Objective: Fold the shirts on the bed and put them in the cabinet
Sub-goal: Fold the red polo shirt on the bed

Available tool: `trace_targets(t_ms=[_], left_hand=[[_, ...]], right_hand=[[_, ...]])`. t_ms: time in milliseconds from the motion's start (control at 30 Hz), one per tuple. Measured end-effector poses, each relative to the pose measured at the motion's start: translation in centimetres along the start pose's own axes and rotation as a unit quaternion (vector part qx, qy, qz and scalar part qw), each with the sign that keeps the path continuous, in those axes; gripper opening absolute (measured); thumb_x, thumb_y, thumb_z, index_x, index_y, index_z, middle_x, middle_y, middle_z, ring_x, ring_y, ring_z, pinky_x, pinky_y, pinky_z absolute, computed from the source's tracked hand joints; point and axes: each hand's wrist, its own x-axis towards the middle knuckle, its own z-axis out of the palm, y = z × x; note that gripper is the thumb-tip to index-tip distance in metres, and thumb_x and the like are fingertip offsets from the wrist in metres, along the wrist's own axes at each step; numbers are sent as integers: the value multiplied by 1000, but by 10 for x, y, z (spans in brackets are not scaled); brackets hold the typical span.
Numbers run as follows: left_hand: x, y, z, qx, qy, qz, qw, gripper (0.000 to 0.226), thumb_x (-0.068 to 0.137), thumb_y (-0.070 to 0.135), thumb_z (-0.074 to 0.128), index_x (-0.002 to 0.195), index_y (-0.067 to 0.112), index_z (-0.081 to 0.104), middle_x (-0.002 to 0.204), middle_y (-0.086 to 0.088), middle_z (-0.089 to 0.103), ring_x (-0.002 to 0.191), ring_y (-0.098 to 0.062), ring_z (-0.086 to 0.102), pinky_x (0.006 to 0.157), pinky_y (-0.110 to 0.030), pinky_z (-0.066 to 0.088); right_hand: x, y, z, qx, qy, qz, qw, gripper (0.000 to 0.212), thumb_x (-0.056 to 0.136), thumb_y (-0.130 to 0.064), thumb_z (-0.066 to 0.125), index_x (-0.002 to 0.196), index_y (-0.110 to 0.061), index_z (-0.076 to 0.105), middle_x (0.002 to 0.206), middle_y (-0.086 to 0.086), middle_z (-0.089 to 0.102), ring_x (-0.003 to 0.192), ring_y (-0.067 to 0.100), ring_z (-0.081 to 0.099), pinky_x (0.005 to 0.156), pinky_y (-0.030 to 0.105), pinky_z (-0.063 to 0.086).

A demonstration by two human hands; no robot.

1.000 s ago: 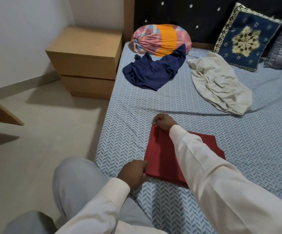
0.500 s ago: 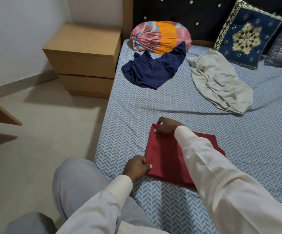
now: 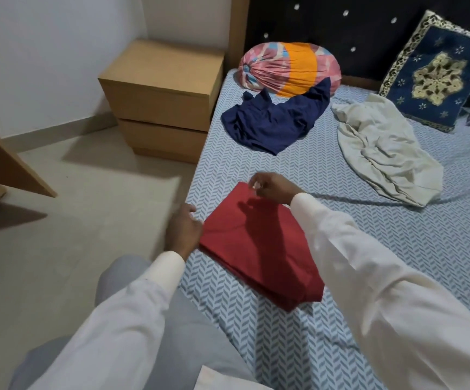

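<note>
A folded red shirt (image 3: 256,243) lies near the left edge of the bed (image 3: 397,249). My left hand (image 3: 184,229) grips its near-left edge, and that side looks slightly raised. Just above the shirt's far corner hovers my right hand (image 3: 270,187), fingers loosely curled, casting a shadow on the cloth; it holds nothing I can see. A crumpled navy shirt (image 3: 273,122) and a crumpled cream shirt (image 3: 383,147) lie farther up the bed.
A wooden two-drawer bedside cabinet (image 3: 163,99) stands on the floor left of the bed head. A striped bolster (image 3: 290,68) and a blue embroidered cushion (image 3: 433,80) lean on the dark headboard. A wooden panel edge (image 3: 8,161) juts in at far left.
My right hand has lifted off the red shirt's far corner. My left hand has drawn the shirt toward the bed's left edge. The view has shifted slightly.
</note>
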Motion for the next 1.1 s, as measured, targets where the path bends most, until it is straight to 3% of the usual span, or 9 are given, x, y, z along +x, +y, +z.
trace_targets(t_ms=[67, 133, 200, 300, 400, 467, 667, 933, 1100], left_hand=[[-21, 13, 23, -12, -60, 83, 995, 26, 79, 6, 67, 103, 13, 63, 89, -9, 66, 85, -25, 63, 81, -33, 50], [-52, 31, 53, 7, -161, 150, 975, 26, 77, 12, 70, 102, 16, 63, 87, -4, 63, 83, -21, 61, 81, -31, 48], [-83, 46, 77, 61, -258, 197, 944, 24, 79, 19, 70, 101, 17, 60, 91, -4, 61, 89, -23, 59, 81, -28, 45], [-122, 52, 103, 195, -316, 254, 893, 30, 79, 27, 65, 104, 14, 55, 103, -11, 59, 98, -30, 57, 85, -36, 44], [-145, 51, 118, 290, -269, 303, 867, 50, 75, 48, 59, 112, 15, 49, 110, -9, 53, 102, -31, 51, 87, -39, 41], [-149, 51, 124, 317, -219, 340, 858, 59, 70, 58, 57, 112, 18, 50, 108, -5, 53, 100, -28, 49, 85, -40, 43], [-158, 49, 133, 354, -194, 374, 835, 38, 77, 38, 58, 107, 16, 53, 106, -6, 54, 101, -28, 50, 83, -38, 42], [-167, 50, 143, 366, -182, 329, 851, 67, 69, 42, 55, 128, 13, 40, 117, -8, 45, 105, -30, 42, 87, -40, 41], [-157, 47, 144, 384, -156, 350, 840, 51, 59, 36, 78, 101, 16, 57, 90, -3, 56, 78, -23, 51, 55, -33, 46]], right_hand=[[-22, 13, 1, -45, -103, -21, 993, 37, 76, -4, 56, 83, -38, 68, 88, -6, 71, 80, 14, 63, 79, 32, 50], [-47, 39, -1, -73, -163, 11, 984, 40, 78, 6, 54, 95, -23, 75, 92, 0, 74, 84, 15, 67, 76, 27, 50], [-73, 70, -10, -81, -143, 32, 986, 35, 80, 7, 58, 98, -17, 77, 95, 1, 76, 89, 15, 68, 79, 26, 50], [-112, 116, -29, -98, -123, 68, 985, 43, 82, 2, 57, 98, -32, 76, 103, -4, 73, 97, 17, 67, 90, 36, 52], [-140, 147, -33, -95, -102, 65, 988, 68, 76, 12, 45, 101, -48, 69, 117, -7, 69, 105, 20, 66, 94, 43, 52], [-145, 152, -29, -94, -85, 71, 989, 67, 77, 15, 46, 115, -35, 69, 117, -9, 62, 108, 21, 63, 97, 39, 50], [-141, 147, -12, -164, -74, 52, 982, 68, 76, 0, 60, 129, -42, 57, 119, -1, 53, 110, 22, 49, 86, 35, 44], [-149, 149, 3, -200, 24, 38, 979, 50, 85, -13, 58, 122, -46, 60, 117, -11, 58, 116, 16, 49, 79, 35, 46], [-145, 139, 4, -191, 23, 68, 979, 45, 83, -12, 58, 114, -43, 62, 109, -8, 58, 110, 17, 51, 80, 36, 47]])
